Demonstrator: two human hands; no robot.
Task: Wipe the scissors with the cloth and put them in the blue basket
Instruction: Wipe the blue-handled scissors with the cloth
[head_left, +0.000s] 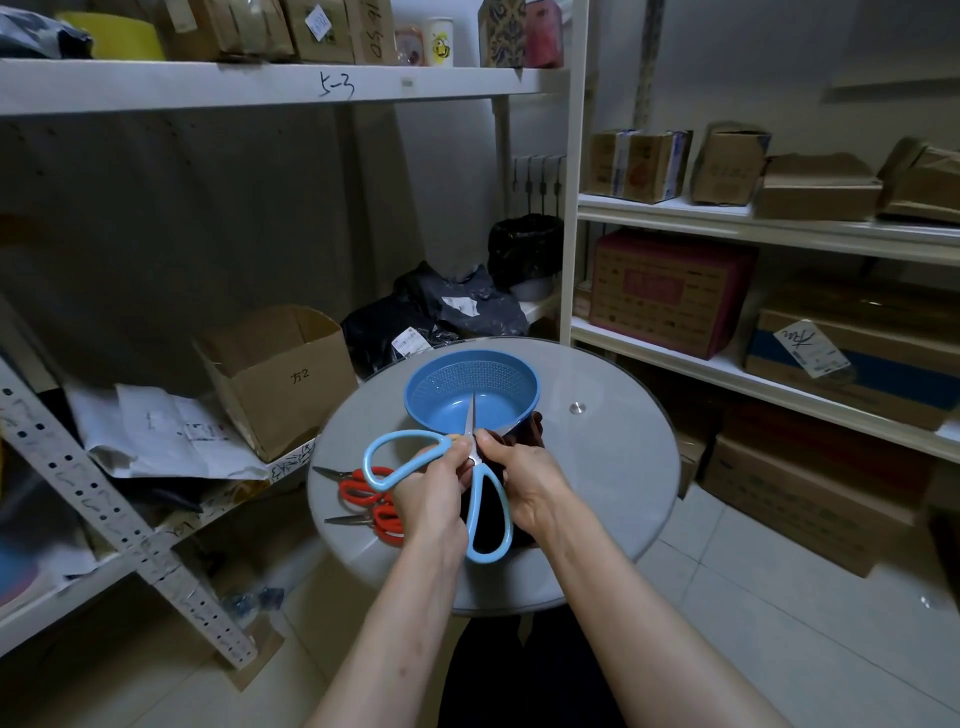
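Grips the scissors (472, 525) with the left hand (431, 493), fingers curled tight near the pivot, just beside the blue loop that sticks out to the left. Pinches the blade base with the right hand (524, 483), thumb and forefinger closed over a dark cloth (527, 434) bunched in the palm and hanging under both hands. Holds the pair above the table (613, 467) with handles spread wide and one blade pointing up, its tip overlapping the basket (467, 376) in view. Possibly hides the second blade in the cloth, hard to tell. Shows a blue floor and mesh wall inside the basket. Has two red scissors (366, 491) lying flat on the table, left of the hands.
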